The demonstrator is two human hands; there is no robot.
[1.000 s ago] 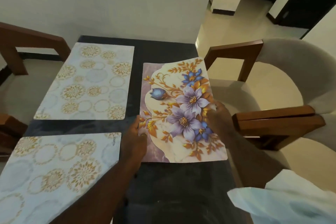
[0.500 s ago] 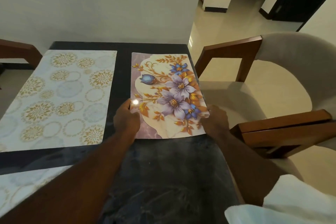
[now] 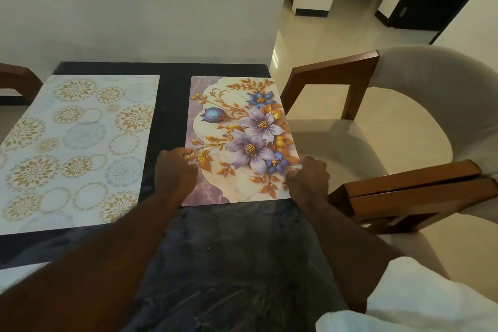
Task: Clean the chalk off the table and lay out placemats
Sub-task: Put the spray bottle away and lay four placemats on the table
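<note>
Floral mat (image 3: 242, 140) lies flat on the far right part of the dark table (image 3: 172, 70), long side running away from the person, right edge along the table edge beside the chair (image 3: 404, 186). Ring mat (image 3: 78, 148) lies to its left, apart, with a strip of bare table between. Left hand (image 3: 175, 172) sits at the floral mat's left edge near the near corner, fingers curled, thumb on the printed face; it reads as a pinch on the edge. Right hand (image 3: 307, 180) does likewise on the right edge, knuckles up, fingers bent over the rim. Whether any fingertip reaches under the sheet cannot be seen. Judgement on handling: the mat looks thin and light, a coated sheet that keeps flat without curl, so fairly stiff across its width but likely to bow if raised by one corner. The face has a sheen, and the table top looks smooth; expect it to slide easily and to skid out of line with a small push. Best hold is as now, two opposite long edges close to the near end, so both hands steer and square it. Flat palms on top would do for a final nudge. Not fragile; a sharp crease is the chief harm. Grey chalk smears (image 3: 237, 264) show on the near table; dragging the mat back over them would likely soil its underside.
</note>
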